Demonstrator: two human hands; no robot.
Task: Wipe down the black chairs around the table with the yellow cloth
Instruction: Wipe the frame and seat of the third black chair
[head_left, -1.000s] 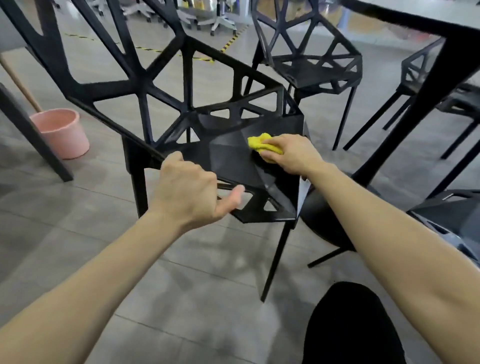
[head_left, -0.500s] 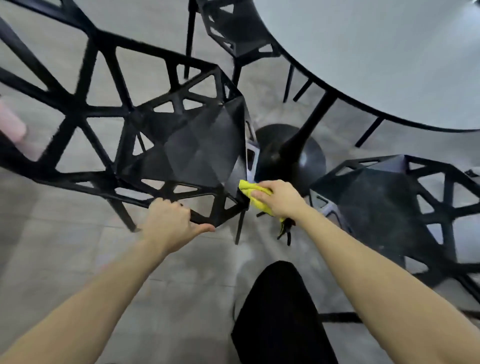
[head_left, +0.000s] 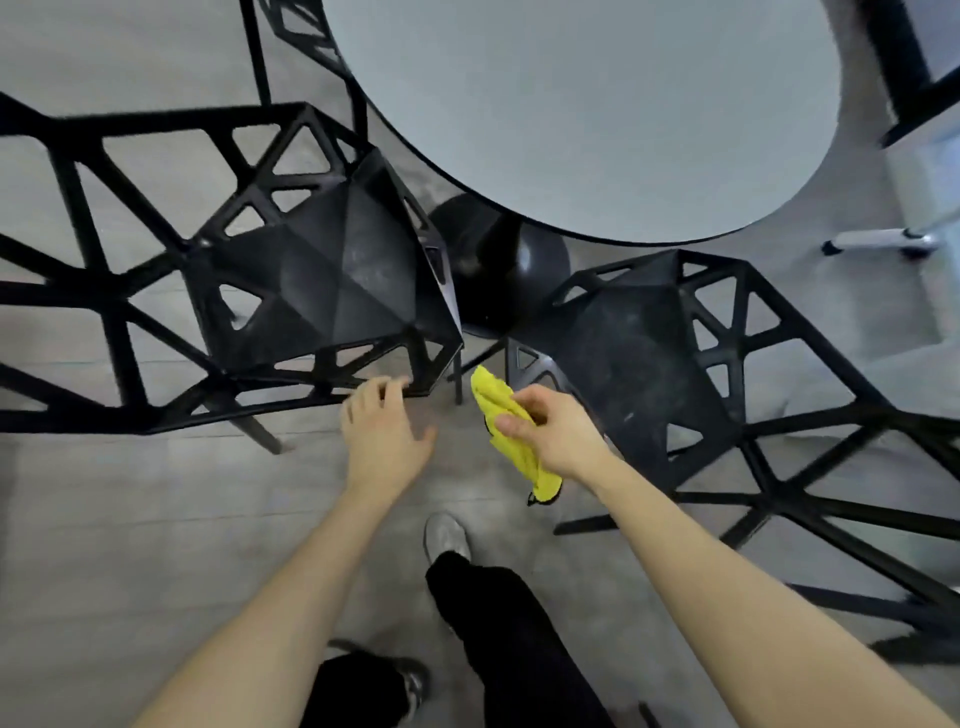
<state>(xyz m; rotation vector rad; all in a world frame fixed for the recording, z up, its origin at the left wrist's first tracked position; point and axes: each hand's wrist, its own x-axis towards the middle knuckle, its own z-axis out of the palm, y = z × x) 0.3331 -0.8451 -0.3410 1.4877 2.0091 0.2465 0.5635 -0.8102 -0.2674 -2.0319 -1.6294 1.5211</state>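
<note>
Two black lattice chairs flank me at a round grey table (head_left: 597, 104). The left chair (head_left: 322, 280) has its seat facing me; my left hand (head_left: 384, 436) hovers with relaxed fingers at its front edge, the fingertips at or just touching the rim. My right hand (head_left: 550, 431) grips the yellow cloth (head_left: 498, 415), which hangs crumpled in the gap between the two chairs, off any surface. The right chair (head_left: 639, 353) has a dusty seat just right of that hand.
The table's black pedestal base (head_left: 493, 260) stands between the chairs. A third black chair (head_left: 291, 31) is at the far left of the table. An office chair's wheeled foot (head_left: 883, 241) lies at the right. My legs and shoes (head_left: 447, 535) are below on grey floor.
My view has risen to look down. My left hand has let go of the left chair's front rail and opened. My right hand has pulled the cloth off that chair into the gap.
</note>
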